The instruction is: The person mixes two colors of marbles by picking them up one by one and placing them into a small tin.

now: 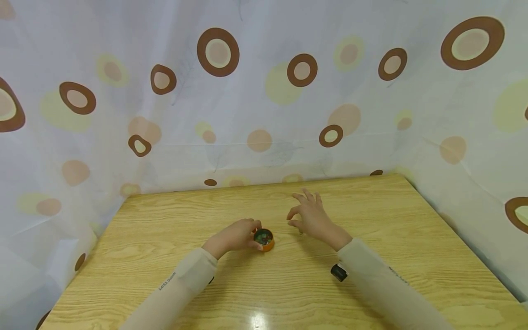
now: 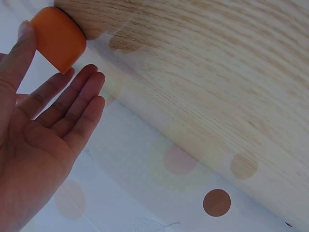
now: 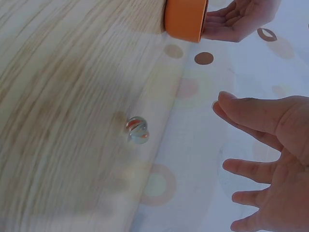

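Note:
My left hand (image 1: 237,236) grips a small round orange container (image 1: 269,246) from the side, thumb and fingers on its wall. Small greenish and dark glassy pieces show inside its open top. In the left wrist view, the container (image 2: 58,38) is between thumb and fingertips, while the other fingers stretch out loosely. My right hand (image 1: 313,217) hovers to the right of the container, fingers spread, thumb and forefinger close together with nothing seen between them. Glass marbles (image 3: 137,129) with orange streaks sit on the table in the right wrist view, in front of that hand.
The wood-grain table (image 1: 173,211) meets a pale curtain (image 1: 255,110) with brown and yellow round prints along its back and sides. A small black device (image 1: 339,272) is at the right wrist, under the sleeve (image 1: 371,266).

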A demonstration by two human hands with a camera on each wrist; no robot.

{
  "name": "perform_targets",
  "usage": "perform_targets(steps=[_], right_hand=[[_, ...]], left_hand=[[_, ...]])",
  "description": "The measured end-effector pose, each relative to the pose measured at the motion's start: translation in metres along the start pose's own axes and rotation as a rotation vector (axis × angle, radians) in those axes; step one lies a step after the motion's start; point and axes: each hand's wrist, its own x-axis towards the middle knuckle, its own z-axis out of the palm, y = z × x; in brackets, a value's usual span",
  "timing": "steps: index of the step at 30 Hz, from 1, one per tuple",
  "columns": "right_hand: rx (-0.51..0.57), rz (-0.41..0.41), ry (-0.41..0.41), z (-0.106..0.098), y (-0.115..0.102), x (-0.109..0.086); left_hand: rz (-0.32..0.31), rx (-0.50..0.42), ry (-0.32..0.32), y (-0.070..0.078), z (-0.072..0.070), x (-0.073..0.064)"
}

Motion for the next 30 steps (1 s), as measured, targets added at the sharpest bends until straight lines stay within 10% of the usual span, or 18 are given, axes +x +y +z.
perform_targets(steps=[30], right_hand=[[0.015,0.061,-0.093,0.010,0.025,-0.014]], left_hand=[[0.008,0.009,0.001,0.004,-0.003,-0.001]])
